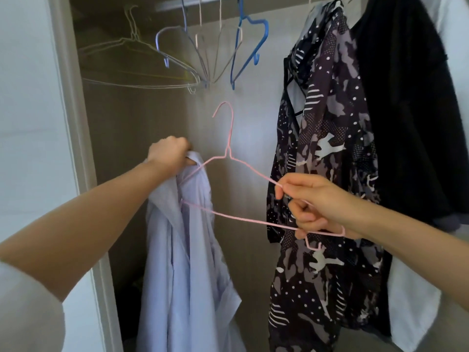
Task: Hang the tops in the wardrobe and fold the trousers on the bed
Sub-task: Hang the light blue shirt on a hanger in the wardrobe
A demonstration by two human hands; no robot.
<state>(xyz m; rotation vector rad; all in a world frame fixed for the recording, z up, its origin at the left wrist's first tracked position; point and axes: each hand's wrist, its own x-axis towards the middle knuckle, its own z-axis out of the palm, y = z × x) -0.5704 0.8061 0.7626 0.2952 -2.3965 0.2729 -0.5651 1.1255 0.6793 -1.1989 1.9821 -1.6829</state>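
Left grip (168, 154) bunches shirt (187, 262); right grip (317, 207) pinches pink hanger (228, 158).

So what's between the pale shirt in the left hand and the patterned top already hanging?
In the head view, only the pink hanger spans that gap, held by the right hand; behind it is bare wardrobe back panel.

White sleeve (28, 308), bare forearms

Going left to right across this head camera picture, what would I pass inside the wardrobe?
Bare wire hangers → left hand gripping a pale blue shirt → pink hanger → right hand pinching that hanger's end → patterned top → black top.
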